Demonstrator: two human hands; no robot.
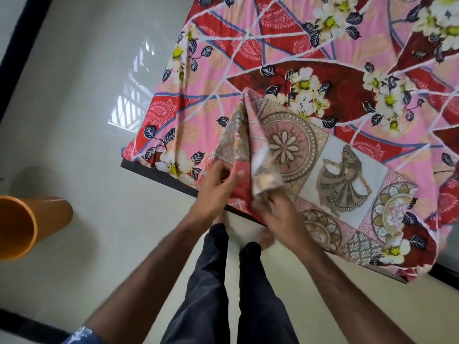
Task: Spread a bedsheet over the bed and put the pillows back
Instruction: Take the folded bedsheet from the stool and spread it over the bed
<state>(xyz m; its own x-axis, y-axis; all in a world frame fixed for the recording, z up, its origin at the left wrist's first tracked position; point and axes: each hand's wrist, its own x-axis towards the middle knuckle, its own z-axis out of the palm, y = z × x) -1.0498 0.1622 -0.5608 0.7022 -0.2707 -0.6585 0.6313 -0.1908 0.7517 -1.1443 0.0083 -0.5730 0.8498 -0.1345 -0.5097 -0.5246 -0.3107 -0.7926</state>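
— Pink and red cloth covered the bed (159, 171), didn't it? That was the sheet (285, 53), printed with white flowers and dark leaves, and it hung over the bed's near corner.

— Yes, and a second cloth lay on it near that edge: a beige and pink cover (330, 175) with round medallions and a dancing figure. I could not tell whether it was a pillow cover or something else.

— Where were the hands?

— Both were at the cover's left end. The left hand (216, 192) had its fingers (224, 171) curled round the lifted edge of the cover, thumb on the near side. The right hand (280, 214) gripped a bunched fold of the same cover from below; its fingertips were hidden in the cloth.

— So that end was raised?

— It stood up in a peak above the sheet, while the rest of the cover lay flat toward the right.

— Anything else around?

— Pale floor (82, 95) with a bright window reflection on it, an orange bin (27, 227) at the left, lying apart from the bed, and the person's dark trousers (211, 281) and a bare foot (264, 240) just beside the bed's edge.
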